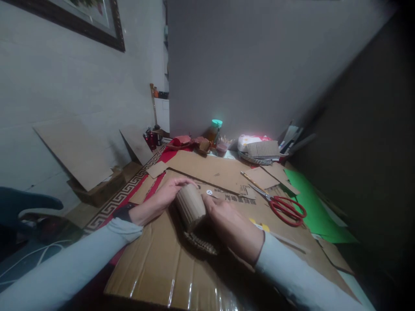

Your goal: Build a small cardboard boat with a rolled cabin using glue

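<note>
A tan tube of corrugated cardboard (189,208) is tilted between my two hands over the table. My left hand (170,192) is closed around its far left side, with the fingers over the upper rim. From the right, my right hand (225,218) grips near the tube's edge with bent fingers; its fingertips are partly hidden. Just below the tube, a curved band of corrugated card (201,242) shows, partly in shadow; whether it is joined to the tube I cannot tell.
Large cardboard sheets (149,265) cover the table. Red-handled scissors (287,210) and a pencil (248,178) lie at the right, beside green card (311,203). Along the back stand a jar with a turquoise lid (216,129) and a basket (254,159). Boards (78,151) lean at the left wall.
</note>
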A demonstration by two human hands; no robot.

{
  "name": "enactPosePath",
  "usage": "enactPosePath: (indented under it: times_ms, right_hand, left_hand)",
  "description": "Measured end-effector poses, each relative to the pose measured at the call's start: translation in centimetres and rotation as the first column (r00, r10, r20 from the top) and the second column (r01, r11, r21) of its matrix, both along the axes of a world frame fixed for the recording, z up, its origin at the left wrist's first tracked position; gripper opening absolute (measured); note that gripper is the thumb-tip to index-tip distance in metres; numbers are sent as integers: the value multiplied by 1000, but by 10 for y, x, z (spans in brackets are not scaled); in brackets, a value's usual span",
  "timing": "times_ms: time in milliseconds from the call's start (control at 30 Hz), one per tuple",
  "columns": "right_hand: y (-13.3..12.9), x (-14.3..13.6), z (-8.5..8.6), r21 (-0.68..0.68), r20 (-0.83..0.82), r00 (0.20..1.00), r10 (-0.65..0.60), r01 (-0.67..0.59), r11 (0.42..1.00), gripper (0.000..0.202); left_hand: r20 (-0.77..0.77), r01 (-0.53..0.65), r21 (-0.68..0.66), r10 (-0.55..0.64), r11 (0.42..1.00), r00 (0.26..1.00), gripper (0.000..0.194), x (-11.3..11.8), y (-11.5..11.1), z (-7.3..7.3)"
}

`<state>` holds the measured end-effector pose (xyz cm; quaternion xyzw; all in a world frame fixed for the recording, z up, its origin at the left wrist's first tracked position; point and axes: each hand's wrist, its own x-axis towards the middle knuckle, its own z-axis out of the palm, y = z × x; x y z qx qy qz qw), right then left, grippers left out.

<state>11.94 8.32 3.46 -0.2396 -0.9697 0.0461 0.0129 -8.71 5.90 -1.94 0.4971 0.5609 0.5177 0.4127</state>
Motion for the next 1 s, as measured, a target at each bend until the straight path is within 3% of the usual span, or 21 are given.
enactPosePath:
  times_ms: [200, 633, 867, 1000]
  right_hand:
    - [-5, -3, 6, 2, 23, 1000, 0, 0, 1000, 26]
    - [9, 12, -9, -176, -173, 985, 7, -38, 984, 38]
    - [3, 12, -8, -236, -225, 974, 9, -63, 970, 36]
    - [13, 16, -8, -236, -225, 974, 42, -96, 967, 53]
  left_hand:
    - [18, -19, -26, 19, 999, 1000, 20, 1, -3, 2]
    - [25, -79, 33, 79, 996, 997, 24, -1, -5, 0]
    - [24, 0, 99, -2, 995, 1000, 29, 0, -5, 2]
    - [13, 7, 118, -9, 993, 1000, 30, 0, -4, 0]
